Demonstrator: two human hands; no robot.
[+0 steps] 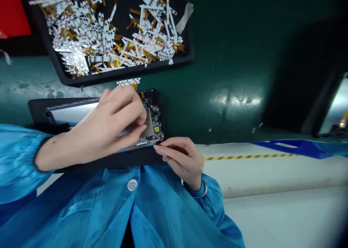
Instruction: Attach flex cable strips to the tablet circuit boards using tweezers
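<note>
An opened tablet-like device (73, 112) lies on a dark mat (36, 108), its green-black circuit board (155, 112) bare at the right end. Over this board my left hand (114, 121) is closed, with thumb and fingers curled together; whatever they hold is hidden. My right hand (185, 159) pinches at the near right corner of the device, its fingertips touching or very close to the edge. What sits between those fingertips is too small to tell. Just beyond my left hand lies a white strip with dark squares and an amber flex tail (128, 82).
A black tray (122, 72) at the back holds many similar white strips with amber tails. A red object (13, 14) is at the upper left. The green table (231, 78) extends right, with a dark object (296, 70) there. A blue item (304, 148) is by the table edge.
</note>
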